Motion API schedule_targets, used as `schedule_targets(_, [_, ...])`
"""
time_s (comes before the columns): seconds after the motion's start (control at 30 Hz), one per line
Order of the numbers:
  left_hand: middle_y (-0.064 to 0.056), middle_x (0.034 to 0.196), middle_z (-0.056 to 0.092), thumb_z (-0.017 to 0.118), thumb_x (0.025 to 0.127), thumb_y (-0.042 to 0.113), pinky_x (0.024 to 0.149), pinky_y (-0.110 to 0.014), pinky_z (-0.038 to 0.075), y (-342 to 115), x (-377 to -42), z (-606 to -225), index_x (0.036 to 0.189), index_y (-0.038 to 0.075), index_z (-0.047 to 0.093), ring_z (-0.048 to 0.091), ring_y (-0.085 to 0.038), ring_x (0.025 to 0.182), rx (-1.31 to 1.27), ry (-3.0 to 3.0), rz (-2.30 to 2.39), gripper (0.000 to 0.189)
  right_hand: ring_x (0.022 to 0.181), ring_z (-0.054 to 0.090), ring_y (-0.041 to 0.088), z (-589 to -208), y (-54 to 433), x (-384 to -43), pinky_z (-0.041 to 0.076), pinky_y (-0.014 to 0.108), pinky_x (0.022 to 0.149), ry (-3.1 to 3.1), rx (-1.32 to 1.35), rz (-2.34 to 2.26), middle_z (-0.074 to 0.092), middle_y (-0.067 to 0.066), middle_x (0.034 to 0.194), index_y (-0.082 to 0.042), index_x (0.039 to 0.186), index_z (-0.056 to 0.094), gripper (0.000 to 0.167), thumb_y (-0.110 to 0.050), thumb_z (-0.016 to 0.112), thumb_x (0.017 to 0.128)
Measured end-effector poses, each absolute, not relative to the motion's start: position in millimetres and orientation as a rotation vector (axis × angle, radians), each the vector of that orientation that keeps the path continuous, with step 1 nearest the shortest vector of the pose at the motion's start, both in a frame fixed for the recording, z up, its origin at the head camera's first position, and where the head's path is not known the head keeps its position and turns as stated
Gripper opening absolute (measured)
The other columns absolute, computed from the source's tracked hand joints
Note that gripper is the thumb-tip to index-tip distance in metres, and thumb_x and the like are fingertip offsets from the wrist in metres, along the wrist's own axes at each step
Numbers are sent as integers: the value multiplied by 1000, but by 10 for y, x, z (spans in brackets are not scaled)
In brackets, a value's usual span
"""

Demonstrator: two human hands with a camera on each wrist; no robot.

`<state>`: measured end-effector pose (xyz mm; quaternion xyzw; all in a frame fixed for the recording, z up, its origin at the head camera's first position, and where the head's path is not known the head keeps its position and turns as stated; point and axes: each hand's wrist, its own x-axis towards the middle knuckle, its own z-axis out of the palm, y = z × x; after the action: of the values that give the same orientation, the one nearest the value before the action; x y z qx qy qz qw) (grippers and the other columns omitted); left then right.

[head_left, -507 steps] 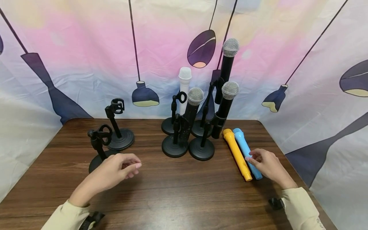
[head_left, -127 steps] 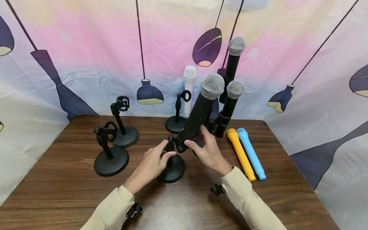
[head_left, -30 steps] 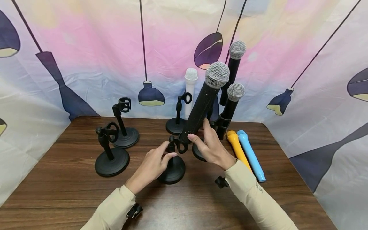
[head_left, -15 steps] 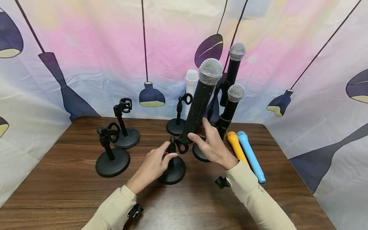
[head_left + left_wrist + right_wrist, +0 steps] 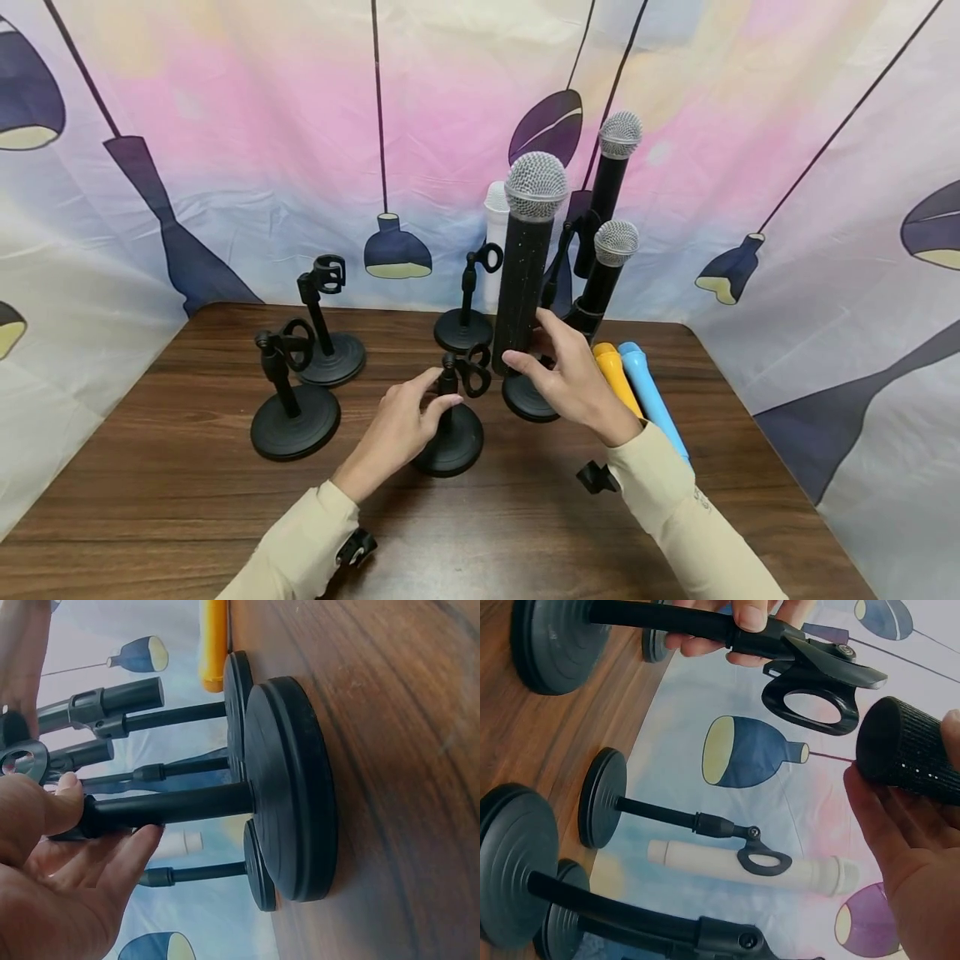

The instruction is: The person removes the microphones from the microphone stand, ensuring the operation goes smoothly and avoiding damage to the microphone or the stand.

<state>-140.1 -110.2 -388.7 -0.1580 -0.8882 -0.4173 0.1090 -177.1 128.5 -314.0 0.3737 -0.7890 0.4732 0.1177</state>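
Note:
My right hand (image 5: 573,375) grips the lower end of a black speckled microphone (image 5: 521,275) with a silver mesh head, held nearly upright above the table. Its bottom end is out of the ring clip (image 5: 817,701), a small gap apart in the right wrist view. With thumb and fingers my left hand (image 5: 397,425) pinches the post of the black desk stand (image 5: 450,442), whose round base stands on the table. In the left wrist view the stand's post (image 5: 172,806) runs between the left thumb and fingers.
Two bare black stands (image 5: 295,421) are at the left. Behind the hands are a white microphone (image 5: 495,225) in a stand and two black microphones (image 5: 596,283) in stands. Yellow (image 5: 618,379) and blue (image 5: 656,400) microphones lie at the right of the wooden table (image 5: 480,533).
The speckled microphone has come up out of the stand's clip and turned from a slant to nearly upright. My right hand has moved slightly right; the left still holds the stand.

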Motion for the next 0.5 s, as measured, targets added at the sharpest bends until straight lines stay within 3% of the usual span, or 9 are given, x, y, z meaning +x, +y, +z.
schedule_targets(0.1, [-12, 111, 73, 67, 101, 23, 83, -47, 54, -1114, -1429, -3891, 132, 5, 64, 69, -27, 80, -433, -2602, -1199, 36, 96, 71, 16, -3158, 1345, -1735, 58, 36, 83, -2339, 1076, 1363, 66, 8, 118, -5, 140, 52, 48, -10, 72, 96])
schedule_targets(0.23, [-19, 127, 66, 68, 100, 24, 95, -54, 50, -1134, -1478, -3891, 133, 0, 63, 64, -37, 116, -414, -2597, -1148, 41, 95, 70, 14, -3181, 1450, -1686, 58, 33, 82, -2379, 1048, 1360, 67, 5, 113, -6, 140, 54, 48, -11, 73, 96])
schedule_targets(0.5, [-19, 125, 66, 66, 101, 24, 87, -53, 54, -1188, -1589, -3885, 135, 1, 61, 68, -36, 107, -388, -2593, -1160, 41, 92, 68, 14, -3224, 1730, -1590, 57, 30, 81, -2439, 989, 1245, 69, 0, 100, -7, 138, 58, 49, -11, 76, 92])
